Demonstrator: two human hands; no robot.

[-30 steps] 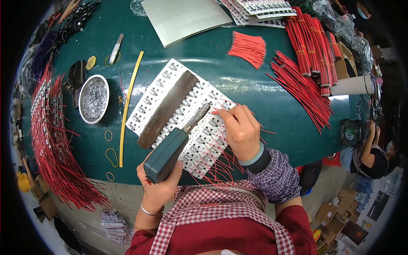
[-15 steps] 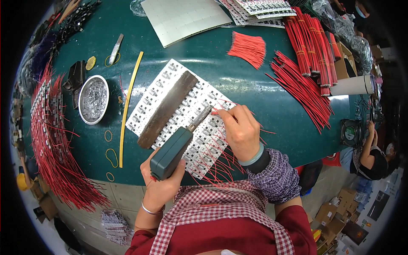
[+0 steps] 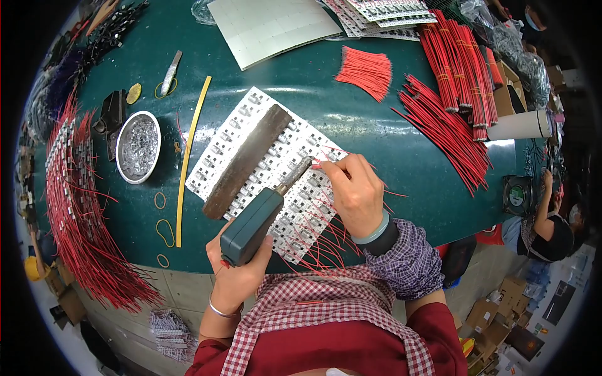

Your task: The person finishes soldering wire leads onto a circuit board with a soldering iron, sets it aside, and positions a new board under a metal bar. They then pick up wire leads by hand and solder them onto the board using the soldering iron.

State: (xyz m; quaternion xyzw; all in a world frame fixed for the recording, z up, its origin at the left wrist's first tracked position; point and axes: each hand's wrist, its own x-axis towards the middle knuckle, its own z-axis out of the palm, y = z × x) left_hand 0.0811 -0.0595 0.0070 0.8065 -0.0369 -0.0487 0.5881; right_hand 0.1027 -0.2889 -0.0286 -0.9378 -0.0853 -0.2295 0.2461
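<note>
My left hand (image 3: pixel 246 266) is wrapped round a dark green soldering gun (image 3: pixel 253 227), its metal tip slanting up over a white circuit board panel (image 3: pixel 216 150). With thumb and forefinger pinched, my right hand (image 3: pixel 356 191) holds a thin red wire (image 3: pixel 318 164) at the board, right by the gun's tip. Several red wires stand out from the board's lower right part and hang over its near edge. Across the board's left half lies a dark, worn bar (image 3: pixel 248 161). Rows of small parts cover the panel. The exact contact at the tip is too small to make out.
A white bowl of shiny scraps (image 3: pixel 138 147) stands left, beside a yellow strip (image 3: pixel 192 161) and rubber bands (image 3: pixel 164 232). Wired boards (image 3: pixel 81 207) hang at the left edge. Red wire bundles (image 3: pixel 448 135) lie right; more panels (image 3: pixel 273 28) are behind. A co-worker (image 3: pixel 552 225) sits far right.
Both my hands, the soldering gun and the board stay almost in place. At the far right, the co-worker's arms and head have shifted slightly.
</note>
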